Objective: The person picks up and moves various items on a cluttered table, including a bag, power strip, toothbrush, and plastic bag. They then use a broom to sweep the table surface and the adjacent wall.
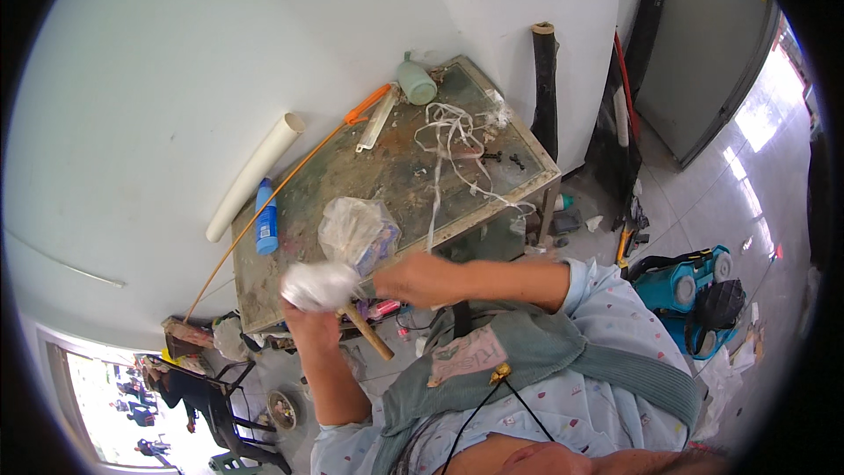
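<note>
My left hand (313,326) grips a crumpled, shiny white bundle (320,285), blurred, which looks like thin plastic. Opposite it, my right hand (419,278) is curled and blurred near the table's front edge; whether anything is between its fingers is hidden. Just beyond both hands, a clear plastic bag (356,227) with bluish contents sits on the dirty table (306,175). A wooden handle (369,333) sticks out below the white bundle. Its other end is hidden, and I cannot tell whether my left hand holds it.
On the table are a blue bottle (266,218), a green bottle (417,82) and tangled white strapping (455,128). An orange-handled rod (297,168) and a white tube (254,178) lean there. A teal bag (686,293) lies on the floor at right; a person (211,402) is at lower left.
</note>
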`<action>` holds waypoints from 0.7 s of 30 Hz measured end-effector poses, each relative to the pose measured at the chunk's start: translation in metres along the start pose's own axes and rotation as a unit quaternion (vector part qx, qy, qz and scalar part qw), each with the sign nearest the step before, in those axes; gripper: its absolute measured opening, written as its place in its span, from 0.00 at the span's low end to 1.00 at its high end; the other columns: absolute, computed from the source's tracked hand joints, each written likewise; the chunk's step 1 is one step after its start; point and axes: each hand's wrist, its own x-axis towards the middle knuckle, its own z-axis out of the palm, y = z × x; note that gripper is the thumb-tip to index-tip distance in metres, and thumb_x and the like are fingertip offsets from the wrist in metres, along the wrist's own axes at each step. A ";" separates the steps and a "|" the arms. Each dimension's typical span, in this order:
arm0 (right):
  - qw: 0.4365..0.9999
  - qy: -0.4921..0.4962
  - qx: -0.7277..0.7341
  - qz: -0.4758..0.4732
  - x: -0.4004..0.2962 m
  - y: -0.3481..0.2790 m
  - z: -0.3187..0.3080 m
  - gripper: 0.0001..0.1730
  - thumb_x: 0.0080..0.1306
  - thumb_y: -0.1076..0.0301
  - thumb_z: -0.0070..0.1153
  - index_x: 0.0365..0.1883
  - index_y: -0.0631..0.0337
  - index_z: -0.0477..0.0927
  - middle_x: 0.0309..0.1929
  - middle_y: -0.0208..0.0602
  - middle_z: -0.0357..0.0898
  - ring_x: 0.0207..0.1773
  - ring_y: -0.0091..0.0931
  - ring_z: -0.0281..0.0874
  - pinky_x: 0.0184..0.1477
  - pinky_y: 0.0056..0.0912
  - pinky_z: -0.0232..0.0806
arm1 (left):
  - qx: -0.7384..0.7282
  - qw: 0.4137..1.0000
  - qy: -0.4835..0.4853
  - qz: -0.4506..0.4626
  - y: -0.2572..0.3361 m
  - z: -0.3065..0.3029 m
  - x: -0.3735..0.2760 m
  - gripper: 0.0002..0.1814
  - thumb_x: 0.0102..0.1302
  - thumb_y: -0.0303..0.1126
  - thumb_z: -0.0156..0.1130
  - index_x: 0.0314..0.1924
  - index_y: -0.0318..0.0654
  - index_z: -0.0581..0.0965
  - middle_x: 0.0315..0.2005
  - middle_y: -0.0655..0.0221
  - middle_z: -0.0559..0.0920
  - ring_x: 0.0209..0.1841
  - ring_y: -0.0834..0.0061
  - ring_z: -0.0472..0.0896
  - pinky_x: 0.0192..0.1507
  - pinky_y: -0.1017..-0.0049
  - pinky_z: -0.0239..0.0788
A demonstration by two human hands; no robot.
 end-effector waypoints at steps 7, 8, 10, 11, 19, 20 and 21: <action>0.998 0.034 0.042 0.020 0.016 -0.027 -0.029 0.09 0.65 0.63 0.50 0.37 0.58 0.74 0.28 0.45 0.75 0.33 0.45 0.74 0.33 0.42 0.66 | 0.490 0.827 -0.274 0.014 -0.005 -0.026 0.004 0.18 0.52 0.23 0.66 0.45 0.33 0.74 0.45 0.64 0.78 0.46 0.71 0.76 0.51 0.70 0.67; 0.995 0.073 0.047 0.055 0.020 -0.015 -0.037 0.09 0.66 0.63 0.50 0.37 0.58 0.74 0.28 0.46 0.75 0.33 0.45 0.74 0.33 0.43 0.66 | 0.387 0.865 -0.321 -0.013 0.007 -0.017 -0.003 0.18 0.51 0.23 0.67 0.44 0.32 0.75 0.45 0.65 0.78 0.46 0.72 0.76 0.51 0.70 0.67; 0.992 0.077 0.025 0.092 0.015 0.007 -0.031 0.09 0.66 0.63 0.49 0.38 0.59 0.74 0.28 0.46 0.75 0.33 0.46 0.73 0.33 0.44 0.66 | 0.166 0.963 -0.204 -0.064 0.007 -0.006 -0.018 0.21 0.51 0.24 0.68 0.46 0.32 0.74 0.44 0.65 0.78 0.46 0.73 0.77 0.50 0.72 0.67; 0.995 0.035 0.002 0.090 0.006 0.015 -0.012 0.09 0.66 0.63 0.49 0.38 0.59 0.74 0.28 0.47 0.74 0.33 0.46 0.73 0.33 0.44 0.66 | 0.166 0.982 -0.080 -0.031 0.010 -0.003 -0.016 0.22 0.52 0.24 0.66 0.48 0.33 0.73 0.43 0.66 0.78 0.45 0.72 0.77 0.50 0.73 0.67; 0.997 0.030 0.014 0.064 0.016 -0.010 -0.021 0.10 0.65 0.61 0.50 0.35 0.58 0.72 0.24 0.47 0.74 0.31 0.47 0.74 0.32 0.46 0.65 | 0.399 0.883 -0.248 -0.017 -0.012 -0.024 0.006 0.25 0.49 0.22 0.67 0.49 0.33 0.73 0.44 0.61 0.77 0.51 0.68 0.75 0.55 0.67 0.64; 0.996 0.027 0.016 0.087 0.015 -0.002 -0.021 0.09 0.65 0.61 0.50 0.34 0.58 0.72 0.24 0.47 0.74 0.32 0.46 0.74 0.31 0.46 0.65 | 0.299 0.920 -0.253 -0.003 -0.011 -0.020 -0.001 0.26 0.48 0.22 0.68 0.50 0.34 0.73 0.45 0.61 0.77 0.51 0.69 0.75 0.55 0.67 0.65; 0.994 0.027 0.018 0.109 0.014 0.006 -0.022 0.09 0.65 0.62 0.51 0.33 0.59 0.72 0.24 0.47 0.74 0.32 0.46 0.74 0.31 0.45 0.65 | 0.197 0.945 -0.259 0.012 -0.004 -0.010 -0.003 0.27 0.48 0.22 0.68 0.51 0.34 0.73 0.45 0.61 0.77 0.52 0.69 0.75 0.55 0.67 0.65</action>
